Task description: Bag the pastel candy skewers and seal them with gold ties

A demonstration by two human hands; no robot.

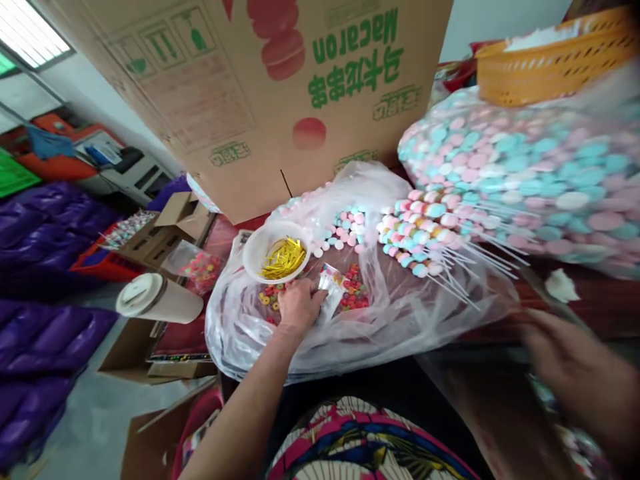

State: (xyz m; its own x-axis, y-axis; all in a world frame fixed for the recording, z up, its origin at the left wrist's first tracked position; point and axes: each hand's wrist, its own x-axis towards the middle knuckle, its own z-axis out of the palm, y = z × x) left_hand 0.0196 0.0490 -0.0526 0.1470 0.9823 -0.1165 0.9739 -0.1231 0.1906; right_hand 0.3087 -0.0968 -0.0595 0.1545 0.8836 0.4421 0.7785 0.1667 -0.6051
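Observation:
My left hand (299, 305) reaches down among small coloured rings (270, 296) on the clear plastic sheet, its fingers bent together; what they hold, if anything, is hidden. Touching or just beside its thumb is a small white printed packet (331, 283), with more red and green rings (355, 290) to its right. A white bowl (255, 267) of gold twist ties (284, 259) stands just beyond that hand. Off to the right, below the table's edge, my right hand (575, 360) is smeared by motion. Skewers of pastel candy discs (425, 230) lie between the hands, sticks pointing right.
A large cardboard box (200, 113) rises behind the plastic sheet (240, 347). At right sits a big bag of pastel discs (540, 173) under an orange basket (550, 70). A lidded cup (165, 300) and a bag of red rings (203, 267) are at left.

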